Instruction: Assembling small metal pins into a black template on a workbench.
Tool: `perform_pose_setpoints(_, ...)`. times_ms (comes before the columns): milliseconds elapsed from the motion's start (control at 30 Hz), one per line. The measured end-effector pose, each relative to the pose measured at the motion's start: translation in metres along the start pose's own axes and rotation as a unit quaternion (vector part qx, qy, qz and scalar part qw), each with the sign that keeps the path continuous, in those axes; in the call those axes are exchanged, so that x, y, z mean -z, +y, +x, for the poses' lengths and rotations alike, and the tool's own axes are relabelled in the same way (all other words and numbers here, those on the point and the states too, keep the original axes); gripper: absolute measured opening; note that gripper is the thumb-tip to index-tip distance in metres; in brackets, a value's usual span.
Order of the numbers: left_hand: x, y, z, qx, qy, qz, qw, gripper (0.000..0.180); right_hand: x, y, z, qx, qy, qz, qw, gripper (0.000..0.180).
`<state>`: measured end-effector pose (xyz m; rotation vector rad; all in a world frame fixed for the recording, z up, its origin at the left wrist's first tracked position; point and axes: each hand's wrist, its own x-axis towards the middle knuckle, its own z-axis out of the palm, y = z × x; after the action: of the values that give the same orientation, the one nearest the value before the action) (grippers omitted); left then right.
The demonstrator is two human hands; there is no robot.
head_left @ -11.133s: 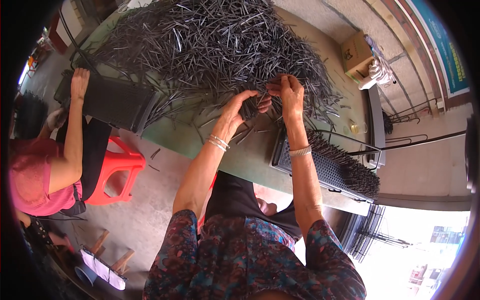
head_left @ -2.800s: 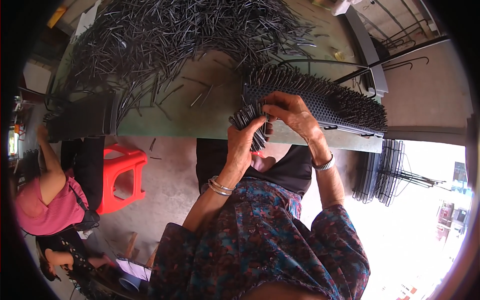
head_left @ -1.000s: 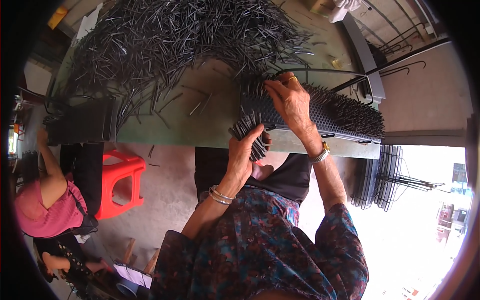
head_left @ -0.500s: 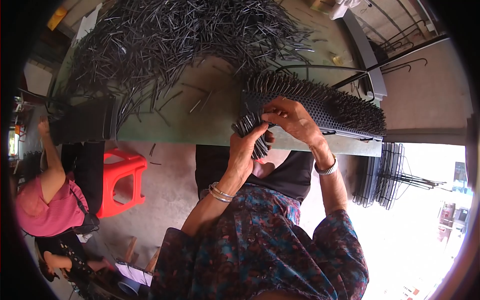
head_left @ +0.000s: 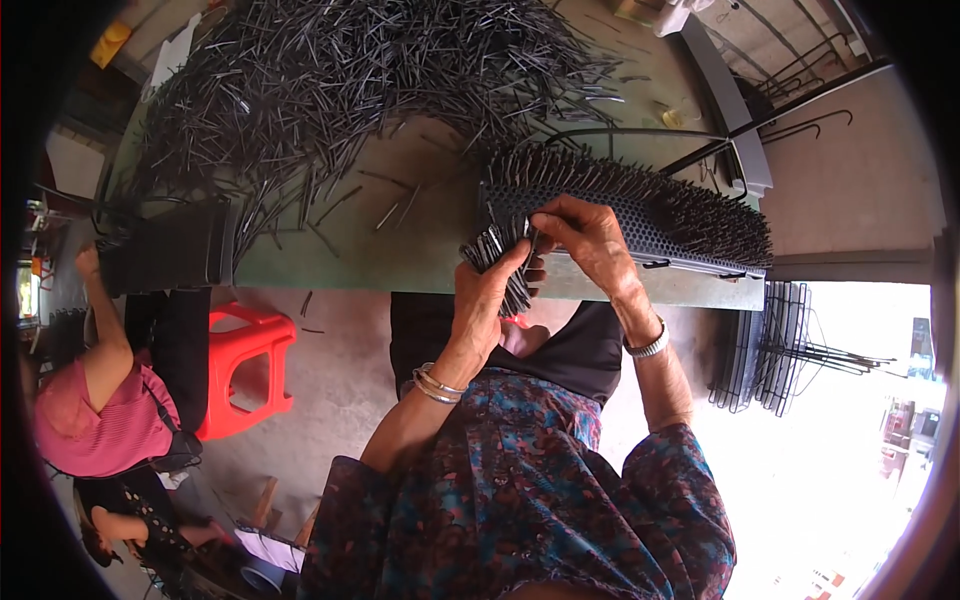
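Observation:
My left hand (head_left: 487, 290) is closed around a bundle of thin black sticks (head_left: 490, 250), whose ends fan out above the thumb. At the bundle's upper right edge my right hand (head_left: 592, 245) pinches with thumb and forefinger at the end of a thin black stick. Just behind both hands lies a black perforated panel (head_left: 650, 222), tilted along the table's front edge. Rows of black sticks (head_left: 690, 205) stand up from its holes over the far and right parts, while the holes nearest my right hand are bare.
A large heap of loose black sticks (head_left: 370, 70) covers the far table (head_left: 340, 262). Another dark panel (head_left: 170, 245) stands at the left, beside a co-worker's hand (head_left: 88, 262). Below are a red stool (head_left: 245, 370) and, at right, black wire racks (head_left: 770, 350).
My right hand has shifted slightly, its thumb and forefinger now pinching at the bundle's edge. The left hand keeps its hold. The co-worker's hand at the left has dropped a little.

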<state>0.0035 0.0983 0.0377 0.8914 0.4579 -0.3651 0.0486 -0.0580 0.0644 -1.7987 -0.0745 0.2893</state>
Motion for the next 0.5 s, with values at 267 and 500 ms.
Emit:
perform_pose_setpoints(267,0.006,-0.006,0.002,0.018,-0.029,0.031,0.999,0.027,0.006,-0.004,-0.001,-0.001,-0.035,-0.018,0.999,0.012)
perform_pose_setpoints(500,0.007,-0.008,0.006,0.025,0.026,-0.084,0.996,0.027,0.02,-0.024,0.004,0.06,0.109,-0.074,0.989,0.011)
